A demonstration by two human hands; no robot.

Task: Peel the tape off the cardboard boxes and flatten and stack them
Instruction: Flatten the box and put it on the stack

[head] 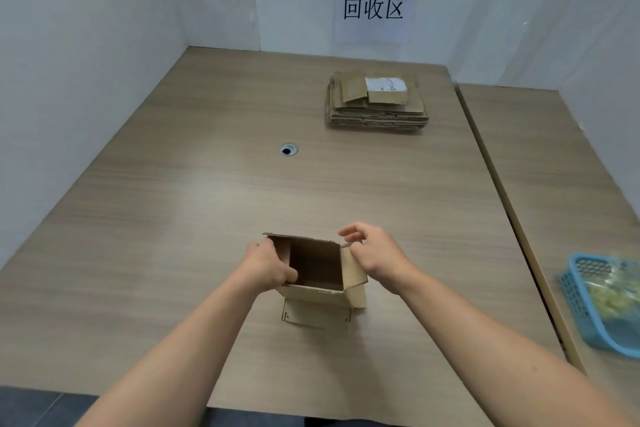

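1. Box [313, 267], head view: brown cardboard, standing open-topped on the tabletop [207, 201] near its front edge, about midway across. Its right flap is folded outward, and a lower flap lies flat on the tabletop on the near side.
2. Left hand [268, 265]: grips the box's left wall, with its fingers curled over the rim into the box.
3. Right hand [375, 256]: its thumb is at the far edge of the right flap and its fingers are curled just above the corner. I cannot tell whether they pinch the flap.
4. Stack [375, 104]: flattened boxes piled at the far right of the tabletop, well apart from the box. The top piece carries a white label [386, 84].
5. Hole [288, 149]: a round cable opening in the tabletop, left of the stack.
6. Sign [374, 9]: a white sheet on the wall behind the stack.
7. Basket [581, 305]: blue, on the neighbouring surface to the right, its contents blurred.
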